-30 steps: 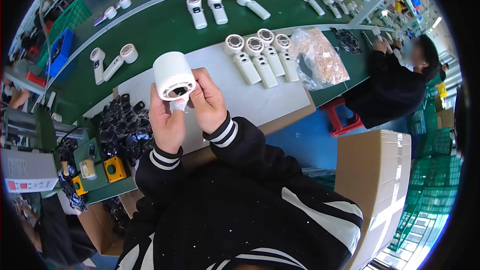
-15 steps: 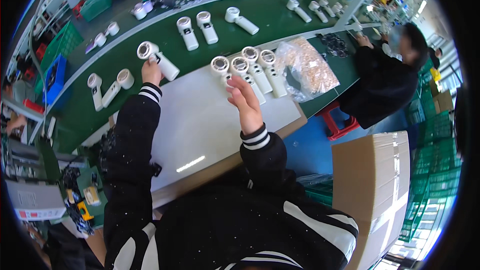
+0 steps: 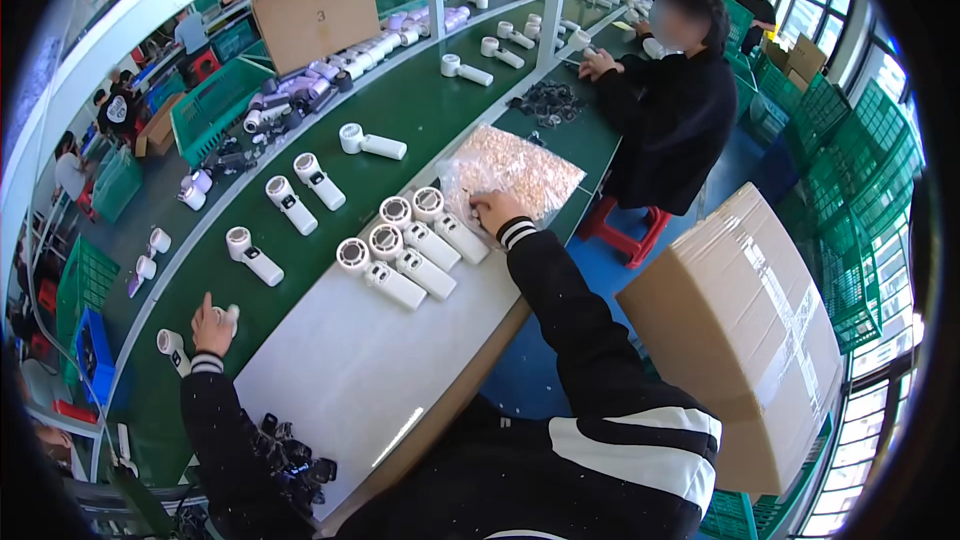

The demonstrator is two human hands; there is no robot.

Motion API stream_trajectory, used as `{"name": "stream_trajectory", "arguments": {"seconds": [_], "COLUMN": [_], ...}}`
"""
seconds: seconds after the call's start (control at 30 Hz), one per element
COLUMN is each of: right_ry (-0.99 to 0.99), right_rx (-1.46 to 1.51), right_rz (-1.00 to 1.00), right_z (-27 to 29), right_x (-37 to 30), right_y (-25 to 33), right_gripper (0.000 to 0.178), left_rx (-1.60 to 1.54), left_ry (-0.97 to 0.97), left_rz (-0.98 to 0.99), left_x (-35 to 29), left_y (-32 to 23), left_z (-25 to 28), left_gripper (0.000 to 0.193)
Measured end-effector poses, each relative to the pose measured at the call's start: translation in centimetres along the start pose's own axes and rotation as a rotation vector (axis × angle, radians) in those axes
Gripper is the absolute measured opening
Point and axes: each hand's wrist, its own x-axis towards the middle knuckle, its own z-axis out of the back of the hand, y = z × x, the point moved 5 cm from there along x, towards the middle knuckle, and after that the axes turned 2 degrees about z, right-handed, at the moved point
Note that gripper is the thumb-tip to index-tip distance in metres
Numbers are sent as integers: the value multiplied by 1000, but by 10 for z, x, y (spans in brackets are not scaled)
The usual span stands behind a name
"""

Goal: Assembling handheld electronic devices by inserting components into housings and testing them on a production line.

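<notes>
My left hand (image 3: 212, 328) is at the belt's near left, its index finger stretched out, over a white handheld fan that it mostly covers. Only a pale rounded part of this fan shows beside the fingers; whether they grip it is hidden. My right hand (image 3: 492, 212) is closed in a pinch at the near edge of a clear plastic bag (image 3: 520, 172) full of small beige pieces. What sits between those fingertips is too small to make out. Left of it, several white handheld fans (image 3: 408, 262) lie side by side on the pale board (image 3: 350, 380).
More white fans (image 3: 290, 205) are spaced along the green belt (image 3: 400, 100). Black parts lie in a heap (image 3: 548, 102) beyond the bag, others (image 3: 292, 455) by my left forearm. A co-worker (image 3: 680, 90) sits at the right, near a large cardboard box (image 3: 740, 330).
My left hand has let go of a fan, now lying on the belt, and moved to another at its left. My right hand has gone from open above the fans to the plastic bag.
</notes>
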Motion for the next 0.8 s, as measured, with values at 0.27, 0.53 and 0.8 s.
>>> {"name": "stream_trajectory", "arguments": {"seconds": [0.27, 0.53, 0.8], "right_ry": [-158, -351, -431], "right_rx": [-277, 115, 565], "right_rz": [121, -65, 178], "right_z": [-21, -11, 28], "right_x": [-8, -9, -23], "right_y": [16, -16, 19], "right_gripper": [21, 10, 14], "left_rx": [-29, -565, -647], "left_ry": [-107, -14, -129], "left_rz": [-190, -142, -109], "left_x": [-46, -121, -247], "left_y": [44, -68, -118], "left_z": [-5, 34, -24], "left_gripper": [77, 59, 64]}}
